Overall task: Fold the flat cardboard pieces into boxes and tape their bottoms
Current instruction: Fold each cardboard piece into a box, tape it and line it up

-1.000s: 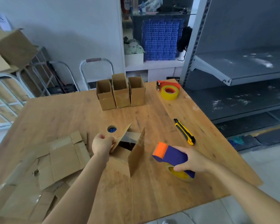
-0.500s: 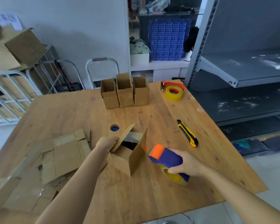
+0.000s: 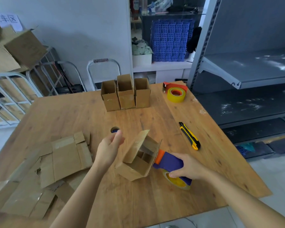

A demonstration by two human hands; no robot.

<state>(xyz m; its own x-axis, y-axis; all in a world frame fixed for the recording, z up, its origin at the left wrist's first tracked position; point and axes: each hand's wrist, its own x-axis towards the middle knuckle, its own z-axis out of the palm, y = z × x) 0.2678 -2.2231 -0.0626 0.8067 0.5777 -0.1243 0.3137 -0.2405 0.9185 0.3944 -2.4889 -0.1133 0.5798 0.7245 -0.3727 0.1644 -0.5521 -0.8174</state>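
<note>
Above table (image 3: 138, 203), left hand (image 3: 108, 149) hovers loose; right hand (image 3: 187, 167) grips dispenser (image 3: 169, 162).

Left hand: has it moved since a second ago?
Yes. The left hand has released the box flap and moved forward: its fingertips now overlap the table hole, previously clear of it.

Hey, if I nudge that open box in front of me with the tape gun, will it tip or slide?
Likely slides or tips easily: the box is small thin cardboard, and looks empty and tilted. Its open flaps would probably flex. The left hand seems clear of it, so it isn't held.
</note>
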